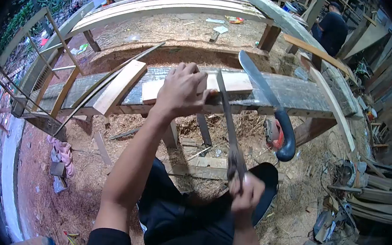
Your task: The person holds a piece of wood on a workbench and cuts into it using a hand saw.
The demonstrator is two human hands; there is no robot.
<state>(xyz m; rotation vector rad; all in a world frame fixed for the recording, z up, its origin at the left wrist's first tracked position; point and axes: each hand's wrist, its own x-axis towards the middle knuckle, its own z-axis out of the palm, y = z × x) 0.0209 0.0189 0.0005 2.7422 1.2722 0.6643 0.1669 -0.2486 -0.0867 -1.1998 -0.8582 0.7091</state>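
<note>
A pale wood block lies along the weathered bench plank. My left hand is closed over the block's middle, its fingers curled across the top. Low on the right, my right hand grips the handle of a handsaw, seen nearly edge-on. Its narrow blade reaches up to the block, just right of my left hand; whether the teeth are in the wood I cannot tell. Farther right, a large knife rests on the bench, its black handle hanging over the near edge.
Another pale board lies slantwise on the bench, beside a wooden frame saw. A long beam spans the back. Sawdust and offcuts cover the ground. A person in dark clothes is at the far right; scrap wood is piled nearer.
</note>
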